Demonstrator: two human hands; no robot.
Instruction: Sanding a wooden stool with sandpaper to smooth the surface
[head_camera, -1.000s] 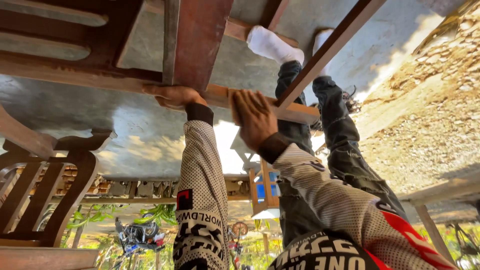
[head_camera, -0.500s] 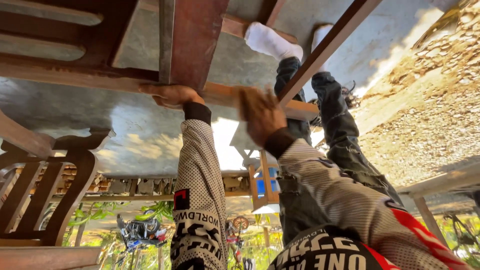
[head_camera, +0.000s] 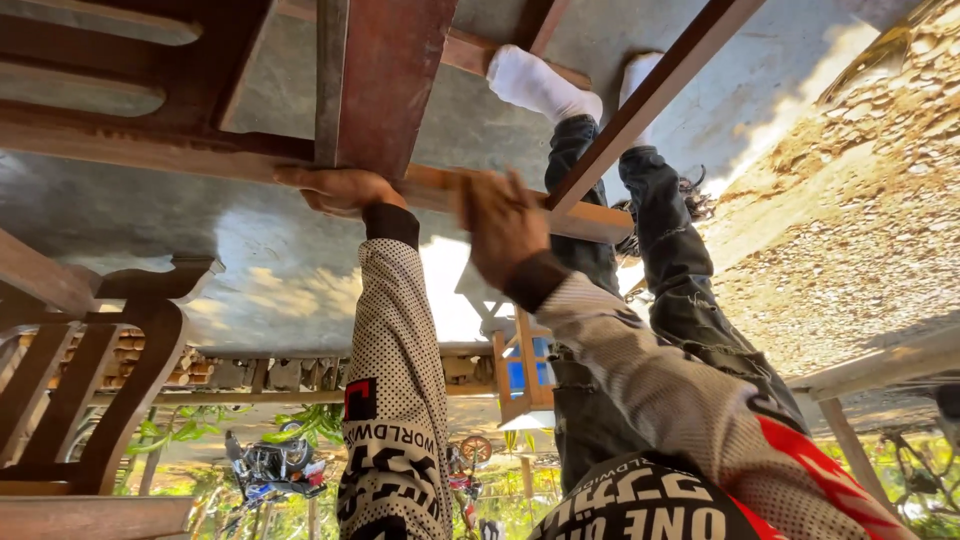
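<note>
Left hand (head_camera: 340, 190) gripping long reddish-brown wooden rail (head_camera: 200, 160); right hand (head_camera: 505, 230), blurred, fingers spread, pressing flat on it.

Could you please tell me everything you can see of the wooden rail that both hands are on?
The wooden rail is a slim, reddish-brown bar of bare, slightly worn wood, part of a furniture frame. It runs across the picture, joined to a broad upright board and a thin slanted strut. The left hand grips it beside the board; the right hand, blurred, lies flat against it.
</note>
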